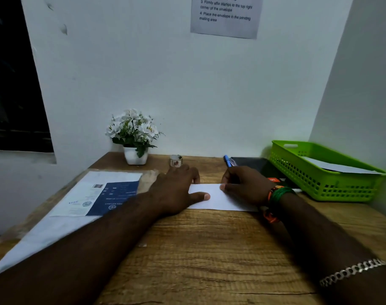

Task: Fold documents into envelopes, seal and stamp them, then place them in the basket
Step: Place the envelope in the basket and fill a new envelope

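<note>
A folded white paper (218, 198) lies flat on the wooden desk (209, 249), in the middle. My left hand (176, 190) presses on its left end with the fingers spread flat and the thumb on the sheet. My right hand (246, 186) rests on its right end, fingers bent down onto the top edge. A green plastic basket (319, 172) stands at the right, with a white envelope (339, 167) lying inside it. A small roll of stamps (176, 161) stands behind my left hand.
A stack of white and blue printed sheets (95, 199) lies at the left. A potted white flower (133, 137) stands against the wall. A blue pen (227, 160) and a dark notebook (260, 167) lie behind my right hand. An instruction sheet (226, 16) hangs on the wall.
</note>
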A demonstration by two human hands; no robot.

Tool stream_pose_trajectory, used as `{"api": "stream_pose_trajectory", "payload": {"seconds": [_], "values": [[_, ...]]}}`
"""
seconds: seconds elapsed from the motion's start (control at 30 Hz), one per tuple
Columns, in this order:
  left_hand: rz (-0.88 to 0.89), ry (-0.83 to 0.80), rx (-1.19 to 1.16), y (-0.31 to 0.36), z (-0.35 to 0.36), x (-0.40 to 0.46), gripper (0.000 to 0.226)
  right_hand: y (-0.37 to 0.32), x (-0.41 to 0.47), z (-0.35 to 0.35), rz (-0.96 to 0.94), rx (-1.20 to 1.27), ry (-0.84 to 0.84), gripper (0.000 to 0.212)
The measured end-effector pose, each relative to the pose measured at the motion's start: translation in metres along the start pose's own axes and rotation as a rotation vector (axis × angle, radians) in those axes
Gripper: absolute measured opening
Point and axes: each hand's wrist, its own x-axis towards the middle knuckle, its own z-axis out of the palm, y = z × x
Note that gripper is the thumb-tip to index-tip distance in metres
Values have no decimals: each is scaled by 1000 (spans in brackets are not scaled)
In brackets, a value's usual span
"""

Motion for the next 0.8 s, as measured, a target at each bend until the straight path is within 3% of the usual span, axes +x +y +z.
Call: {"api": "stream_pose_trajectory", "payload": {"seconds": [0.23, 0.53, 0.8], "values": [[115, 267, -145, 11, -2, 3, 12, -12, -1, -2, -171, 287, 51, 8], [-21, 143, -214, -29, -17, 7, 20, 14, -4, -19, -116, 317, 115, 10], [-25, 170, -490, -39, -9, 9, 19, 14, -8, -17, -52, 383, 91, 9]]}}
